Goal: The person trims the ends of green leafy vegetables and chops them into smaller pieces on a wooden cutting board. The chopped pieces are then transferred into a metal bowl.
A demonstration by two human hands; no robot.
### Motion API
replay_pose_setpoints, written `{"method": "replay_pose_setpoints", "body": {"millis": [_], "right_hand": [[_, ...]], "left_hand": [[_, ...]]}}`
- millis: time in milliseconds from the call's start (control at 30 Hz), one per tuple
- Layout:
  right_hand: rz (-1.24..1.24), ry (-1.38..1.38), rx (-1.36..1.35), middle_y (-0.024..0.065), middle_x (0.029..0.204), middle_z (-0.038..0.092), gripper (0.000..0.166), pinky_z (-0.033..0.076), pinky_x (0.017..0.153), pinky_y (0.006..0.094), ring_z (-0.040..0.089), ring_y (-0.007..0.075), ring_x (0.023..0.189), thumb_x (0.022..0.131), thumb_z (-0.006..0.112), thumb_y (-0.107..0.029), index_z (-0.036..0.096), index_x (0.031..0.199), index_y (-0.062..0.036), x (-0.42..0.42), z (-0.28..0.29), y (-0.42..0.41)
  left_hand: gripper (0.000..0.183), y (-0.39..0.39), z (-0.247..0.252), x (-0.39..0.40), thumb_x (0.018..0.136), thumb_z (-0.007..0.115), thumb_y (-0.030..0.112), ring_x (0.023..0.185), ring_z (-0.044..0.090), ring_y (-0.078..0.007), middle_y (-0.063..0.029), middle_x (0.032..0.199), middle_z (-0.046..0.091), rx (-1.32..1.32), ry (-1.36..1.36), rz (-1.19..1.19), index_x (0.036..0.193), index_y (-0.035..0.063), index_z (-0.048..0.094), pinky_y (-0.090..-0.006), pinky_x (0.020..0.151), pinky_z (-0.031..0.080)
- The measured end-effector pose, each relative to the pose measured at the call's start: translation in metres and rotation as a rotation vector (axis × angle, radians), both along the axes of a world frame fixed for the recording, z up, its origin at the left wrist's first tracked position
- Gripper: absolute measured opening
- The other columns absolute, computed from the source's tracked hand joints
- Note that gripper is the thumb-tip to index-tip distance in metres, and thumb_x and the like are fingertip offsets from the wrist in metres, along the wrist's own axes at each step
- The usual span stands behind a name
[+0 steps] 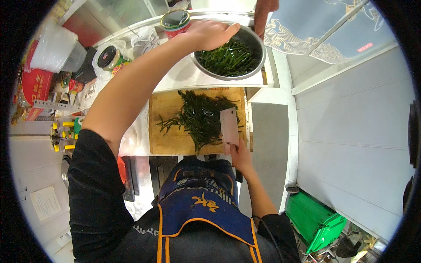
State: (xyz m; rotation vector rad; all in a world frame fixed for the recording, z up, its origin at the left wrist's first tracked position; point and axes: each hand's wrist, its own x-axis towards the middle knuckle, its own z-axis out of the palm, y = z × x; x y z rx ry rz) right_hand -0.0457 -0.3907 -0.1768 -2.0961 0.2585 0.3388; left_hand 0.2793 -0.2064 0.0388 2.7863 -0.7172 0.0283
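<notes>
My right hand [242, 158] grips a cleaver [229, 128] by its near end, and the broad blade lies over the right side of a pile of dark, wet green strands [204, 118]. The pile spreads across a wooden cutting board [167, 141] in front of me, with a few strands straying to the left. My left hand [213, 34] reaches over the left rim of a steel bowl [261, 62] beyond the board. Inside the bowl lie more long green strands [227, 60]. The left fingertips are hidden, so whether they hold the rim is unclear.
A red tub [174, 31] stands left of the bowl. Jars [110, 59], stacked clear plastic containers [54, 47] and yellow-capped bottles [67, 134] crowd the left side. A green bin [312, 217] is at lower right, beside a white panelled wall [348, 125].
</notes>
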Motion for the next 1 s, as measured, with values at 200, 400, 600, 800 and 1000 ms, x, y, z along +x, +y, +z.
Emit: {"method": "replay_pose_setpoints", "body": {"millis": [200, 400, 600, 800, 1000], "right_hand": [[-0.032, 0.109, 0.054, 0.0299, 0.093, 0.067, 0.027, 0.051, 0.073, 0.0537, 0.066, 0.0489, 0.088, 0.099, 0.057, -0.022, 0.058, 0.108, 0.0026, 0.000, -0.021, 0.004], [-0.135, 0.067, 0.078, 0.0248, 0.090, 0.068, 0.024, 0.052, 0.067, 0.0479, 0.068, 0.0410, 0.078, 0.099, 0.057, -0.020, 0.057, 0.111, 0.0004, -0.012, -0.034, 0.007], [-0.132, 0.241, 0.136, 0.0087, 0.067, 0.059, 0.023, 0.044, 0.041, 0.0340, 0.055, 0.0158, 0.044, 0.103, 0.053, -0.019, 0.047, 0.118, -0.0032, -0.012, -0.001, 0.032], [-0.042, 0.085, -0.110, 0.0223, 0.083, 0.065, 0.021, 0.050, 0.057, 0.0467, 0.063, 0.0384, 0.067, 0.101, 0.055, -0.021, 0.051, 0.111, -0.0026, -0.007, -0.010, 0.036], [0.035, -0.124, -0.500, 0.0344, 0.085, 0.065, 0.022, 0.050, 0.067, 0.0604, 0.064, 0.0531, 0.083, 0.100, 0.057, -0.023, 0.051, 0.107, -0.0026, 0.023, 0.010, 0.040]], "left_hand": [[0.045, 0.033, -0.009, -0.008, 0.101, 0.049, 0.043, 0.096, 0.067, -0.0312, -0.0174, 0.106, 0.070, -0.303, -0.206, -0.234, 0.109, 0.0029, 0.069, -0.0417, 0.082, 0.051], [0.023, 0.116, -0.062, -0.187, 0.100, 0.056, 0.019, 0.093, 0.066, -0.0337, -0.0176, 0.097, 0.067, -0.724, -0.083, 0.200, 0.106, 0.0002, 0.067, -0.0401, 0.080, 0.050], [0.060, 0.221, -0.290, -0.263, 0.092, 0.065, 0.031, 0.134, 0.046, -0.0384, -0.0252, 0.143, 0.048, 0.084, 0.244, 0.654, 0.141, 0.0008, 0.047, -0.0444, 0.110, 0.041], [0.082, 0.208, -0.313, -0.221, 0.092, 0.058, 0.053, 0.140, 0.041, -0.0432, -0.0270, 0.152, 0.041, -0.028, 0.603, 0.471, 0.150, -0.0019, 0.038, -0.0482, 0.116, 0.036], [0.075, 0.193, -0.357, -0.110, 0.094, 0.056, 0.053, 0.133, 0.049, -0.0434, -0.0251, 0.147, 0.048, -0.032, 0.303, 0.383, 0.147, 0.0012, 0.044, -0.0506, 0.111, 0.042]]}}
